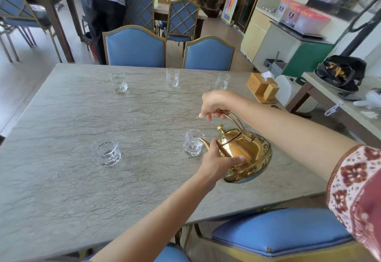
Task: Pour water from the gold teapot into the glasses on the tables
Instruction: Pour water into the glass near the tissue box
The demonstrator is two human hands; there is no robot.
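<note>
The gold teapot [245,154] hangs tilted to the left above the grey stone table [61,179], its spout over the rim of the near right glass [192,143]. My right hand [216,105] grips the teapot's wire handle from above. My left hand [216,163] presses against the pot's lower side, fingers laid along the body. Another glass [107,151] stands at the near left. Three more glasses stand along the far edge: the left glass [118,81], the middle glass [172,77] and the right glass [222,81].
A wooden tissue box [262,87] sits at the table's far right corner. Two blue chairs [135,46] stand behind the table and another blue chair [282,233] is near me. A person [103,4] stands by the far tables. A black bag [340,72] lies on the right-hand table.
</note>
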